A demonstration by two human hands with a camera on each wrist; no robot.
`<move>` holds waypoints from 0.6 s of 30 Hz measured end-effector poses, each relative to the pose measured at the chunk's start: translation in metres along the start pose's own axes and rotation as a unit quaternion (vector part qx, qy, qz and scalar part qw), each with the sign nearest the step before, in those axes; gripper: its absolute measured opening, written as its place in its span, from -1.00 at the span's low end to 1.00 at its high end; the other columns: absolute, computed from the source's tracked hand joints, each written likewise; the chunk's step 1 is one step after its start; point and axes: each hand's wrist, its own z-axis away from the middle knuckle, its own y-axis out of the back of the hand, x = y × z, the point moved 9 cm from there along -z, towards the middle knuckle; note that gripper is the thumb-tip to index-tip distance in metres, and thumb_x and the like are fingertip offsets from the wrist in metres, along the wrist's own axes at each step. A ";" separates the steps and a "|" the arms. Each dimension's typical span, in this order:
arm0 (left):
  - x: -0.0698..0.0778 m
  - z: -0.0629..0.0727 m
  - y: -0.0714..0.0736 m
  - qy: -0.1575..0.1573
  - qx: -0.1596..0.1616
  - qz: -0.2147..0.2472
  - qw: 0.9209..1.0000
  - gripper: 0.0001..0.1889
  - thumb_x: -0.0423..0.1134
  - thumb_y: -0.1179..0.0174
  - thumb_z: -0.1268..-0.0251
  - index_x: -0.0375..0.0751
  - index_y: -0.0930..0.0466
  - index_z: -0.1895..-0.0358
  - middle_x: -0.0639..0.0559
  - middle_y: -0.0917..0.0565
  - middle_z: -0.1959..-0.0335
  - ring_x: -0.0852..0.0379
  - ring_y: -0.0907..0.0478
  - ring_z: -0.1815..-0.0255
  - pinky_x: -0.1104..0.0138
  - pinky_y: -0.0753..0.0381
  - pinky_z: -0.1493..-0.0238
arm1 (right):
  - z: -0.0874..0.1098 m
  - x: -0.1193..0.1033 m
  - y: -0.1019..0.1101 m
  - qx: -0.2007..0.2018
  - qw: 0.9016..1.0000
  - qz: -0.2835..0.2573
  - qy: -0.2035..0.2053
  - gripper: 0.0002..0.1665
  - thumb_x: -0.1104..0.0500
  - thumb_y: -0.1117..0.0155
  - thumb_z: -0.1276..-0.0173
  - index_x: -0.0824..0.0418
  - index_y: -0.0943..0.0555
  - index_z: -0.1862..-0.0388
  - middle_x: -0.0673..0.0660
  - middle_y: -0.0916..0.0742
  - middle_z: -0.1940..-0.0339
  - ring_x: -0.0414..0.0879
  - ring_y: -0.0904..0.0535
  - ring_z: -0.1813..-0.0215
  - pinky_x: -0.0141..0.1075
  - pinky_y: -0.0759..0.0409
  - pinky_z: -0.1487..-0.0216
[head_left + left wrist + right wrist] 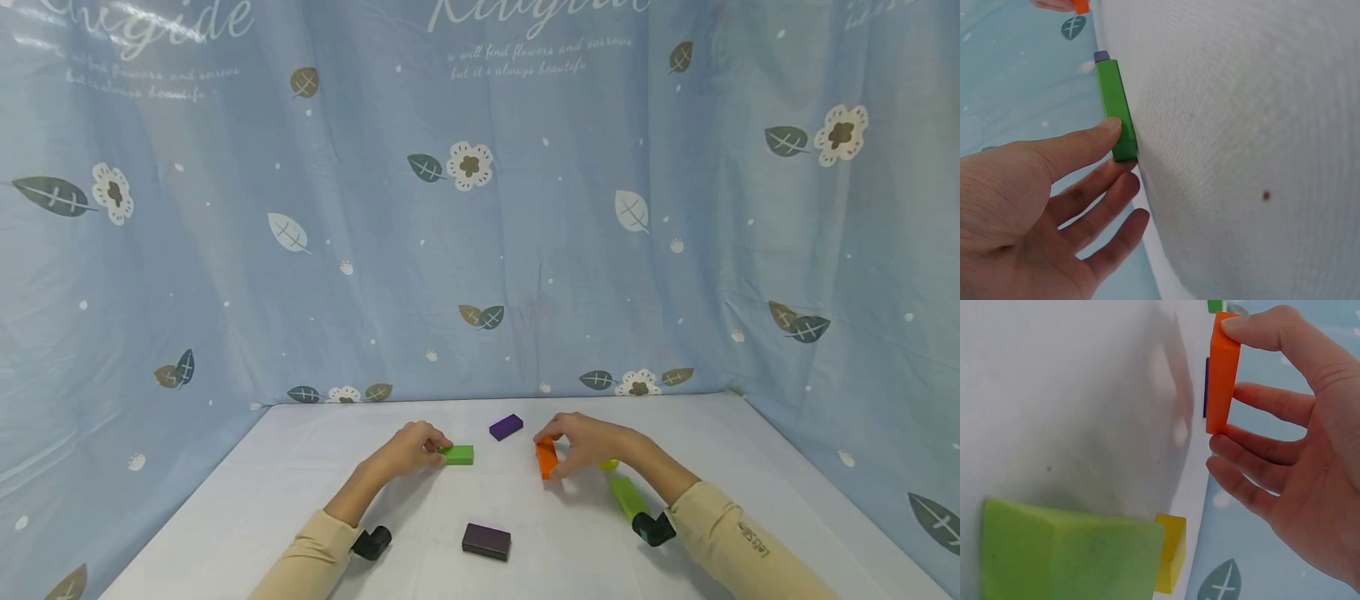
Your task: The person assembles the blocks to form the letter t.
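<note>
My left hand point(408, 450) pinches the near end of a bright green block point(460, 455) between thumb and index finger. In the left wrist view, the thumb lies over that green block point(1115, 100) while the other fingers are spread loosely below. Across from it, my right hand point(592, 439) grips an orange block point(547, 460) by its two ends. The right wrist view has the thumb at one end of the orange block point(1222, 378) and fingertips at the other; whether it touches the table I cannot tell. A purple block point(506, 427) lies between and beyond the hands.
A dark brown block point(486, 542) lies on the white table point(420, 558) nearer to me. Under my right forearm are a light green block point(628, 497) and a partly hidden yellow block point(1172, 553). A blue patterned curtain point(525, 250) borders the table at the back and sides.
</note>
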 end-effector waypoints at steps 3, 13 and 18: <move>0.000 -0.001 0.000 0.001 0.000 0.002 1.000 -0.77 -0.42 -0.34 -0.16 -0.31 -0.74 0.09 -0.08 -0.76 0.18 0.10 -0.61 0.22 0.38 -0.54 0.24 | 0.000 -0.004 -0.001 0.001 1.000 0.000 0.008 -0.30 -0.04 -0.51 -0.09 0.20 -0.61 -0.21 0.01 -0.66 -0.04 0.05 -0.51 -0.12 0.06 -0.51 -0.20; -0.002 -0.001 -0.002 0.009 -0.003 0.009 1.000 -0.76 -0.41 -0.35 -0.15 -0.31 -0.74 0.09 -0.06 -0.76 0.17 0.12 -0.60 0.21 0.37 -0.54 0.24 | -0.002 -0.010 -0.008 -0.002 0.999 0.023 0.023 -0.30 -0.08 -0.51 -0.08 0.16 -0.62 -0.20 -0.04 -0.68 -0.04 -0.01 -0.53 -0.11 -0.01 -0.53 -0.20; -0.002 -0.001 -0.001 0.007 0.000 0.011 1.000 -0.76 -0.41 -0.34 -0.16 -0.33 -0.73 0.08 -0.10 -0.76 0.16 0.09 -0.60 0.21 0.38 -0.54 0.25 | -0.002 -0.016 -0.010 -0.004 0.999 0.027 0.028 -0.31 -0.07 -0.50 -0.09 0.16 -0.62 -0.19 -0.02 -0.68 -0.06 -0.02 -0.54 -0.11 -0.07 -0.54 -0.18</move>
